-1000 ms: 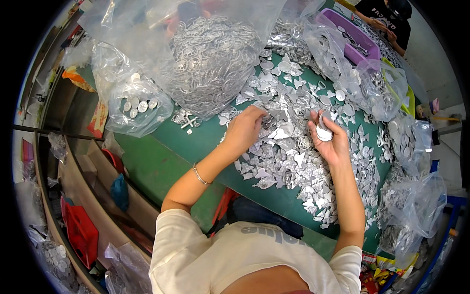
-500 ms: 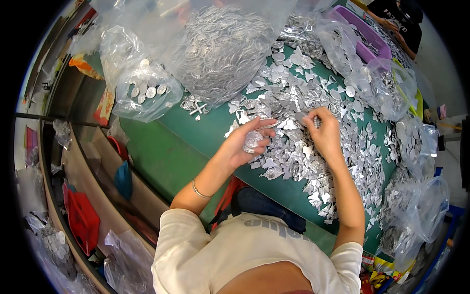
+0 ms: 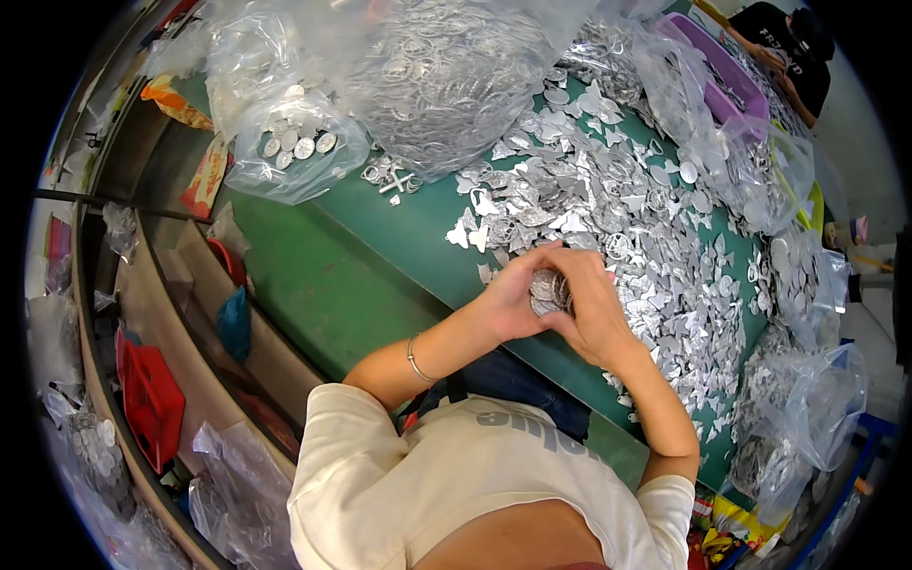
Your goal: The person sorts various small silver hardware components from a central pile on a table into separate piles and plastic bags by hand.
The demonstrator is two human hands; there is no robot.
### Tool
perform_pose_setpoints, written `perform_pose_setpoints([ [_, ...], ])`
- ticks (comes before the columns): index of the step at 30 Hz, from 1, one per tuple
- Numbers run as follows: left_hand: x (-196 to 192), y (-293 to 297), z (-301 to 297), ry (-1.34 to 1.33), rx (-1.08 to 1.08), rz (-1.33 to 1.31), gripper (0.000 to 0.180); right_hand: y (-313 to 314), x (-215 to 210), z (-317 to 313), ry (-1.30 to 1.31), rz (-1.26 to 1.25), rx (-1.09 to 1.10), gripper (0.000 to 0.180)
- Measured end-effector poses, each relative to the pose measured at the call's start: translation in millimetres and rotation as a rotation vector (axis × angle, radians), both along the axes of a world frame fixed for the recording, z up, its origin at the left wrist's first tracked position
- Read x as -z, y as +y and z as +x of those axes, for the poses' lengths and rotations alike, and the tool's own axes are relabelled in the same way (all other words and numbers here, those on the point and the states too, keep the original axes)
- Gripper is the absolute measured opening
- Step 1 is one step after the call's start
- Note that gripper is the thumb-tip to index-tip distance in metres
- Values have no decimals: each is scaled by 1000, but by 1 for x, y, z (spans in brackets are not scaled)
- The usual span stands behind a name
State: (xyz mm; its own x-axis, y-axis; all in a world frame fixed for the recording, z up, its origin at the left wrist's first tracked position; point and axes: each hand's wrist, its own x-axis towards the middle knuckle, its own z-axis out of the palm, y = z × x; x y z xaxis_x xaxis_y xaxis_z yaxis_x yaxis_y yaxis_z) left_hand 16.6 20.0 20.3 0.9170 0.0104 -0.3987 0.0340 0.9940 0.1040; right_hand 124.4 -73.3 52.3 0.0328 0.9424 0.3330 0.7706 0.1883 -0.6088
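Note:
Both my hands are together above the near edge of the green table, curled around several round silver medallions. My left hand cups the medallions from the left, fingers wrapped round them. My right hand closes over them from the right, its thumb and fingers against them. The hands hide part of the medallions, so I cannot tell how they are stacked. Just beyond and right of the hands spreads a pile of flat silver metal pieces in mixed shapes.
A large clear bag of silver pieces stands at the back; left of it lies an open plastic bag with round medallions. A purple basket and more bags line the right. Shelves stand left. Another person is at the far right.
My right hand has moved left and nearer from the pile and met my left hand. Both now close around the medallions, which were lying in my left palm.

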Motion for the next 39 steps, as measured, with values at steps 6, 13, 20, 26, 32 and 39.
perform_pose_setpoints([
  [6,4,-4,-5,-3,-54,-23,34,-16,-7,3,251,52,353,28],
  [13,2,15,-46,58,-380,61,15,-47,-11,-6,421,-114,291,13],
  [20,-11,140,-120,250,-1288,429,7,-78,2,-7,672,-317,220,13],
  [26,18,302,-158,383,-1288,794,57,-74,1,-8,648,-336,128,15],
  [32,14,291,-136,678,-1188,1153,55,-48,-8,13,271,-260,203,24],
  [39,20,196,-107,902,-1425,1664,36,52,33,34,-358,37,149,44],
])
